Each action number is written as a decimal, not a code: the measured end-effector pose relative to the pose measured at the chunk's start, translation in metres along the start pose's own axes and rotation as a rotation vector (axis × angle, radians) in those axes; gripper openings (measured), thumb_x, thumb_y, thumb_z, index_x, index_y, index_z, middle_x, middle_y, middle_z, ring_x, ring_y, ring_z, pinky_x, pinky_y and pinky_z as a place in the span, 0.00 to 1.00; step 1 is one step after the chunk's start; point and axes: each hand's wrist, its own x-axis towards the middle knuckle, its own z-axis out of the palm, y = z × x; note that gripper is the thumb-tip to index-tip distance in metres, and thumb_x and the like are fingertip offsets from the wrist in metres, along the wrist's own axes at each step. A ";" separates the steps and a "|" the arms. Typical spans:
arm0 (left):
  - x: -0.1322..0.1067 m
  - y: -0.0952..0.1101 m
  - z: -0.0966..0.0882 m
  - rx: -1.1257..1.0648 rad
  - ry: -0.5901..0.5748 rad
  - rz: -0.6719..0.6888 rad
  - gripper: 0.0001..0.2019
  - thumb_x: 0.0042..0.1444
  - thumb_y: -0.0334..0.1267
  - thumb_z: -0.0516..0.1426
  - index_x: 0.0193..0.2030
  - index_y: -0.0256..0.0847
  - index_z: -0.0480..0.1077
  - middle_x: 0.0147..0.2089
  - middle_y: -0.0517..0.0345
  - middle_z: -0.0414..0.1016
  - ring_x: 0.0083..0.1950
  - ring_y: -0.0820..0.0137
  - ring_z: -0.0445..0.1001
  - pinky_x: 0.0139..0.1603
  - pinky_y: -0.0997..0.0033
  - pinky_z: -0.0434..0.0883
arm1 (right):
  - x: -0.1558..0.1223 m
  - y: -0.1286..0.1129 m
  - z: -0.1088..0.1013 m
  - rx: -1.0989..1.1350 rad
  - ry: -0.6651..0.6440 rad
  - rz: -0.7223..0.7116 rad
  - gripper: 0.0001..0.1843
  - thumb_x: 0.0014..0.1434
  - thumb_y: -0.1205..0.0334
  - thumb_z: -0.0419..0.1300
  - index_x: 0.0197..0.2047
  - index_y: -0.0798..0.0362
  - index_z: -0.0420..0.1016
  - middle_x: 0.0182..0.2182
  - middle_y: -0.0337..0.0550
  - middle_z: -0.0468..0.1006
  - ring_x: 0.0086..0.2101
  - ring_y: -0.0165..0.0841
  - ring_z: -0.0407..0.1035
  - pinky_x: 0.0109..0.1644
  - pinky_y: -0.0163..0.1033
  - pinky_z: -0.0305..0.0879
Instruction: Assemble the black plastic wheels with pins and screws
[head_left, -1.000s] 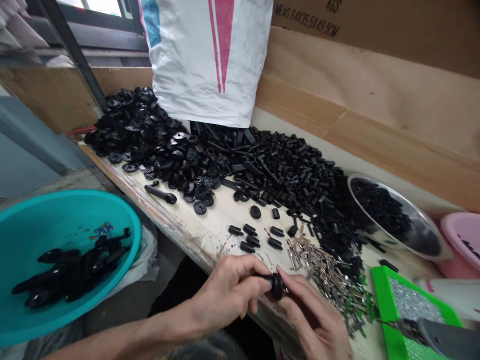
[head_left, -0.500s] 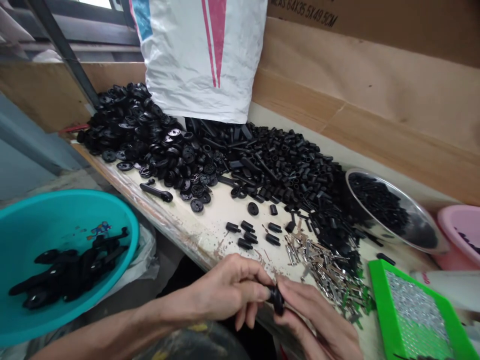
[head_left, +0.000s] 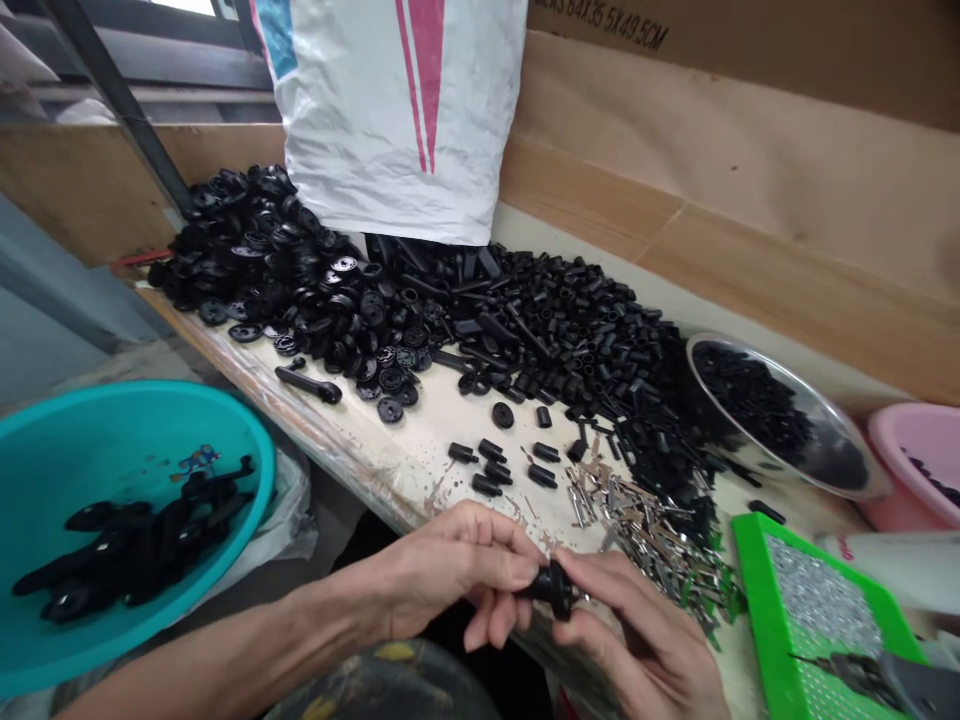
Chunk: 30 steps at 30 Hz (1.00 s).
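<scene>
Low in the head view, above the table's front edge, my two hands meet at a small black plastic part with a round, disc-like end. My left hand pinches its narrower side between thumb and fingers. From the other side, my right hand closes its thumb and fingertips about the disc-like end. A small shiny bit shows at the right fingertips, too small to name. Just beyond the hands lie several short black cylinders with thin pins and a scattered heap of small metal pieces.
Black discs and short black tubes are heaped along the back, below a white sack. A teal basin stands left. Rightward are a steel bowl, a pink tub, a green tray and a power screwdriver.
The fingers of my right hand have shifted on the black part, and a shiny bit now shows there. More of the screwdriver has come into view at the lower right.
</scene>
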 end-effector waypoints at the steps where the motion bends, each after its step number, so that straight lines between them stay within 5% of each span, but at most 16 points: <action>1: 0.000 -0.001 0.000 0.012 0.015 0.005 0.09 0.54 0.39 0.58 0.36 0.33 0.72 0.25 0.58 0.72 0.17 0.80 0.66 0.13 0.85 0.61 | 0.002 -0.001 0.000 0.010 0.001 -0.003 0.14 0.61 0.61 0.62 0.51 0.47 0.75 0.36 0.39 0.81 0.34 0.28 0.77 0.40 0.26 0.73; 10: -0.001 -0.003 -0.004 0.031 -0.070 -0.117 0.20 0.59 0.50 0.54 0.28 0.33 0.71 0.20 0.61 0.67 0.13 0.82 0.55 0.10 0.80 0.48 | 0.007 -0.002 -0.003 0.016 -0.031 -0.048 0.15 0.61 0.63 0.62 0.52 0.46 0.75 0.40 0.41 0.82 0.38 0.31 0.77 0.42 0.28 0.73; 16: 0.002 -0.003 0.015 0.547 0.248 0.175 0.09 0.60 0.39 0.54 0.37 0.36 0.72 0.18 0.67 0.64 0.18 0.81 0.60 0.20 0.82 0.58 | -0.006 0.010 0.002 -0.001 0.080 0.227 0.17 0.57 0.61 0.65 0.51 0.42 0.76 0.36 0.36 0.80 0.30 0.28 0.76 0.32 0.26 0.72; 22: 0.008 -0.012 0.014 0.350 0.208 0.175 0.09 0.57 0.36 0.53 0.44 0.36 0.67 0.23 0.65 0.67 0.19 0.78 0.64 0.21 0.79 0.64 | -0.007 0.017 0.005 0.025 0.044 0.218 0.17 0.59 0.65 0.62 0.52 0.44 0.75 0.39 0.40 0.80 0.36 0.32 0.77 0.37 0.29 0.74; 26: 0.004 -0.011 0.013 0.491 0.262 0.229 0.07 0.59 0.33 0.52 0.43 0.38 0.67 0.22 0.65 0.67 0.19 0.78 0.64 0.21 0.80 0.64 | -0.006 0.018 0.005 0.047 0.029 0.184 0.19 0.58 0.67 0.63 0.53 0.44 0.74 0.41 0.41 0.80 0.39 0.32 0.76 0.41 0.30 0.73; 30: 0.000 -0.002 0.011 0.295 0.098 0.067 0.07 0.60 0.39 0.52 0.39 0.38 0.66 0.19 0.65 0.67 0.15 0.79 0.62 0.15 0.82 0.60 | -0.008 0.017 0.003 0.037 0.021 0.146 0.18 0.59 0.66 0.63 0.53 0.45 0.75 0.41 0.42 0.80 0.39 0.33 0.77 0.42 0.31 0.74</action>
